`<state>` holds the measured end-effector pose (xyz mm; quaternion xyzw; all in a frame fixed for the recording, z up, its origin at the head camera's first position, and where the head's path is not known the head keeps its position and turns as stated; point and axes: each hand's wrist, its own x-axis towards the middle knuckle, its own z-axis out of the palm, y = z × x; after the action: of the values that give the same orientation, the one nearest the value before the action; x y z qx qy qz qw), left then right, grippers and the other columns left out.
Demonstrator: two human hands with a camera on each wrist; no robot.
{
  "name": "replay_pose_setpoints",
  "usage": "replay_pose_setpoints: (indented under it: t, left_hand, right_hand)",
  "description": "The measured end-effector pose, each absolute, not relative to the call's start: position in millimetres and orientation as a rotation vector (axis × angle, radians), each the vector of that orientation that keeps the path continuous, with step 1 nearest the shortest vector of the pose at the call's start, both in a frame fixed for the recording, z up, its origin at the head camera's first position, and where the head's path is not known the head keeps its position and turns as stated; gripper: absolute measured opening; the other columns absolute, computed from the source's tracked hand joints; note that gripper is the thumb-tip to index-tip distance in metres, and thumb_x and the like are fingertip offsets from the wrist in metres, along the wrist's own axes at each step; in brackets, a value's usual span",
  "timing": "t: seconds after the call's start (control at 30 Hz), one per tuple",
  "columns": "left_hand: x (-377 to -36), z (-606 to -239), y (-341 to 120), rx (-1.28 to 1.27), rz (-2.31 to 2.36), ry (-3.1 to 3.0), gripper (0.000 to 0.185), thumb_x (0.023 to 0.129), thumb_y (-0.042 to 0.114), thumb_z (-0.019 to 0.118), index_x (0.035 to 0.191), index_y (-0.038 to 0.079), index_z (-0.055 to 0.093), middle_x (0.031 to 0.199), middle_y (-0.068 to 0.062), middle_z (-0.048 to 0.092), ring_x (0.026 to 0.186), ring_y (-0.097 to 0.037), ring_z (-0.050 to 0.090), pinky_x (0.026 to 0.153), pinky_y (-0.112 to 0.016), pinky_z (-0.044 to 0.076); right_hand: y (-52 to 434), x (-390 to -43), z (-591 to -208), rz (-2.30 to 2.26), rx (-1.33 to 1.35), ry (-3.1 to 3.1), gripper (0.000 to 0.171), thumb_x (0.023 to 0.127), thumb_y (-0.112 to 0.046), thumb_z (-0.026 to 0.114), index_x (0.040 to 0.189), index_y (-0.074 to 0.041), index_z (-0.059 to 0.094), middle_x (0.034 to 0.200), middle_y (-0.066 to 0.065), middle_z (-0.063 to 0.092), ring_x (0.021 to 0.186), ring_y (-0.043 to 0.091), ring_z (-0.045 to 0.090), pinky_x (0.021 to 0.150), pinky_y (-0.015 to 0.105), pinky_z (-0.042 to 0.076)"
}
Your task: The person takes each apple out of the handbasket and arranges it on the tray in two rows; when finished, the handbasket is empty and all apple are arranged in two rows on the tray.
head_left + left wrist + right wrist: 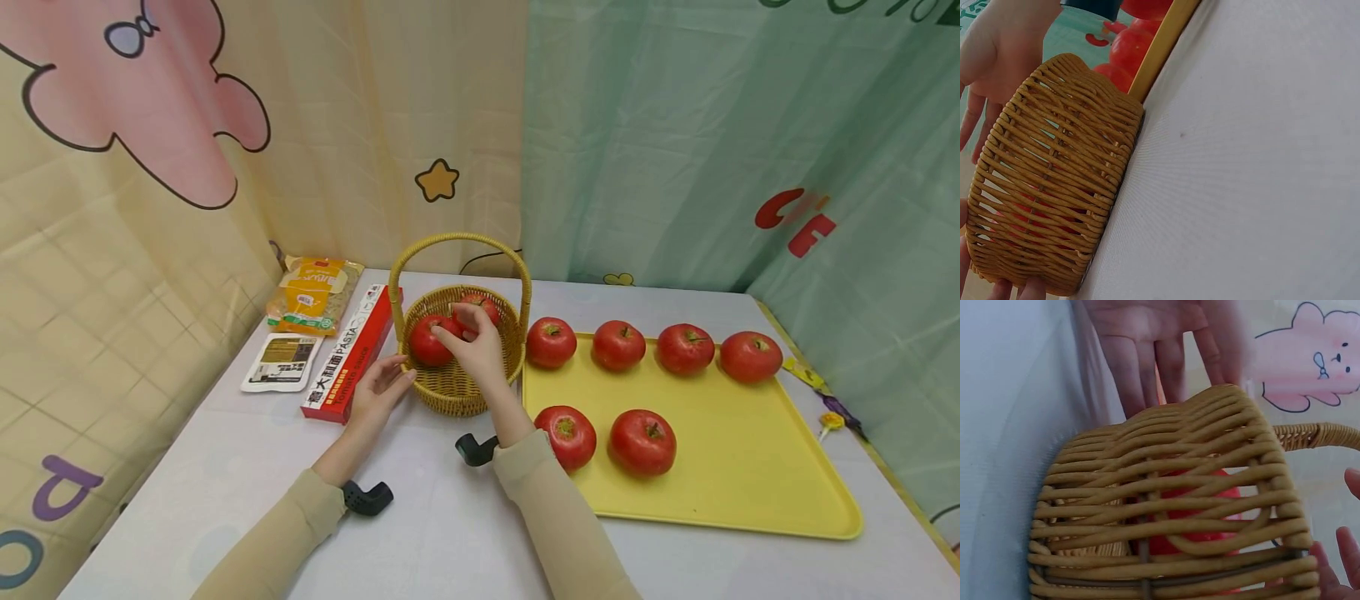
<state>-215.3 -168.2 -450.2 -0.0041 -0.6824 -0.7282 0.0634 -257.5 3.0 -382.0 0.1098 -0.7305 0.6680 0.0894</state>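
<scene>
A wicker basket (450,398) with a tall arched handle stands on the table, two red apples inside. One apple (429,343) lies at the left; another apple (486,307) sits behind it, partly covered by my right hand (482,348). That hand reaches over the basket from the near side, thumb and fingers apart beside the apples, nothing visible between them. My left hand (375,390) is at the basket's left side, fingers loosely extended. Its fingertips (1034,289) overlap the woven wall in the left wrist view.
Right of the basket lies a yellow tray (750,450) with several apples in two rows. To the left are a red pasta box (352,354), a white packet (282,362) and an orange-labelled bag (315,293). Wrapped lollipops (831,422) lie along the right edge. Curtains stand behind.
</scene>
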Motion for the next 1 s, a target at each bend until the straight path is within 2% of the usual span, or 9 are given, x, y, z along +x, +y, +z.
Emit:
replay_pose_setpoints:
  t: [0.1,0.3,0.43,0.77,1.0]
  left_hand:
    - [-214.9,-449.5,-167.6,-0.022,-2.212,-2.045,0.042,0.088,0.010,0.066,0.126,0.001,0.050,0.132,-0.013,0.047,0.126,-0.021,0.042,0.092,-0.018,0.046]
    - [-214.8,-447.0,-167.9,-0.003,-2.255,-2.036,0.042,0.089,0.008,0.064,0.127,-0.001,0.049,0.134,-0.014,0.046,0.127,-0.021,0.041,0.091,-0.016,0.045]
    - [-214.7,-445.5,-167.9,0.006,-2.261,-2.046,0.042,0.090,0.005,0.062,0.128,-0.002,0.048,0.135,-0.016,0.044,0.128,-0.023,0.040,0.092,-0.017,0.045]
    - [-214.4,-448.8,-167.7,-0.016,-2.215,-2.057,0.043,0.088,0.011,0.066,0.127,0.002,0.050,0.133,-0.013,0.047,0.127,-0.022,0.042,0.091,-0.017,0.046]
    - [-214.7,-451.2,-167.9,-0.023,-2.198,-2.063,0.043,0.088,0.015,0.067,0.126,0.004,0.051,0.133,-0.010,0.047,0.127,-0.021,0.042,0.093,-0.019,0.045]
  right_hand:
    - [1.2,-259.2,-386.3,1.975,0.326,-2.170,0.051,0.081,-0.019,0.074,0.125,-0.002,0.054,0.127,0.015,0.055,0.120,0.024,0.048,0.101,0.042,0.041]
    - [-1.6,-261.9,-392.6,1.921,0.285,-2.206,0.049,0.079,-0.019,0.076,0.122,-0.008,0.057,0.124,0.006,0.058,0.119,0.022,0.048,0.098,0.041,0.042]
    - [-3.9,-262.8,-394.0,1.895,0.267,-2.223,0.049,0.078,-0.020,0.077,0.122,-0.009,0.057,0.123,0.007,0.058,0.119,0.023,0.048,0.099,0.042,0.042]
    - [-9.7,-266.3,-398.6,1.872,0.224,-2.287,0.053,0.079,-0.020,0.077,0.125,-0.010,0.054,0.126,0.006,0.053,0.122,0.021,0.045,0.100,0.036,0.042]
    - [-12.3,-269.7,-400.0,1.864,0.206,-2.334,0.055,0.079,-0.020,0.077,0.127,-0.011,0.052,0.130,0.008,0.050,0.124,0.023,0.043,0.102,0.037,0.041]
